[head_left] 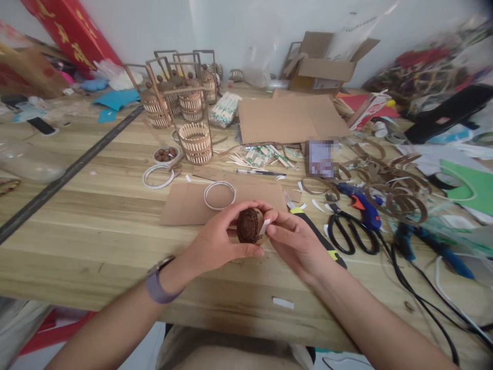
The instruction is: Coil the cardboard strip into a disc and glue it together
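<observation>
Close to the table's front, my left hand (221, 234) curls its fingers and thumb around a dark brown, rough, round piece (248, 226); its kind I cannot make out. A small white strip (264, 226) is pinched between thumb and fingers of my right hand (290, 236), right against the brown piece's side. Just beyond lies a white ring (219, 195) on a flat cardboard piece (185, 203). A yellow-and-black utility knife (319, 234) rests beside my right hand, partly covered by it.
Small slatted lanterns (190, 105) with tall handles stand at the back left, near an unfinished slatted cup (195, 144). Scissors (350, 231), a blue glue gun (362, 205) with cables and several brown strip loops (400, 190) crowd the right. A cardboard box (323, 67) stands behind.
</observation>
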Motion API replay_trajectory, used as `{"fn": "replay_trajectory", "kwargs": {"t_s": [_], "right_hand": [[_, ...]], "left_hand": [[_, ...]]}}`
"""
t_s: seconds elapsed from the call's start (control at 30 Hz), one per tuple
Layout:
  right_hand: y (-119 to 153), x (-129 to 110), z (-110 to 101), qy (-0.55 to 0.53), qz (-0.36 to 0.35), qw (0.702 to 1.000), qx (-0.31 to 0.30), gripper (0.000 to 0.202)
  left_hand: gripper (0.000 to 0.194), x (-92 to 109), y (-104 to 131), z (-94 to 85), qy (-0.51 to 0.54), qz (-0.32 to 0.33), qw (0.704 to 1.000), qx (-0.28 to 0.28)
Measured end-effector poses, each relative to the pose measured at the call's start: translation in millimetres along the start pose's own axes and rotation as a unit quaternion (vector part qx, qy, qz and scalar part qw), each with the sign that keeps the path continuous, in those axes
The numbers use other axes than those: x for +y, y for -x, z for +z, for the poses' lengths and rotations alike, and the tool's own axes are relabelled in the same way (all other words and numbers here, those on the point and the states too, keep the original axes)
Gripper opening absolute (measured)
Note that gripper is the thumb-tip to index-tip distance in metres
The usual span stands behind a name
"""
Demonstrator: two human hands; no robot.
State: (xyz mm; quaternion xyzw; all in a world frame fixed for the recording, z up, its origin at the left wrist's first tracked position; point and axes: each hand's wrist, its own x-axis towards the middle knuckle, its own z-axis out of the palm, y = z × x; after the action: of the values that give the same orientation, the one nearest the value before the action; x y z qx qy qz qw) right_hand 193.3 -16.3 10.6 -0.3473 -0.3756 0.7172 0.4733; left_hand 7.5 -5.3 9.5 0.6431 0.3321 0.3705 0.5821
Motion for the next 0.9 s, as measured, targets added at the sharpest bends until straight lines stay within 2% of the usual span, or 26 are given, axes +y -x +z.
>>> {"fn": "replay_trajectory", "kwargs": {"t_s": [0.37,0.7,0.9], "right_hand": [[-1.0,5.2,-1.5,0.004,-0.010,1.000,0.021,0.021],[-0.4,9.0,1.8,0.035,-0.042,0.996,0.066,0.020],[-0.8,7.5,0.5,0.042,-0.040,0.996,0.070,0.018]], "left_hand": [[0.067,-0.2,-1.2,1.9,0.010,-0.011,1.000,0.010],[0.074,3.7,-0.6,4.2,0.018,-0.058,0.998,0.025],[0.078,4.1,-0.5,4.6,0.017,-0.081,0.996,0.026]]}}
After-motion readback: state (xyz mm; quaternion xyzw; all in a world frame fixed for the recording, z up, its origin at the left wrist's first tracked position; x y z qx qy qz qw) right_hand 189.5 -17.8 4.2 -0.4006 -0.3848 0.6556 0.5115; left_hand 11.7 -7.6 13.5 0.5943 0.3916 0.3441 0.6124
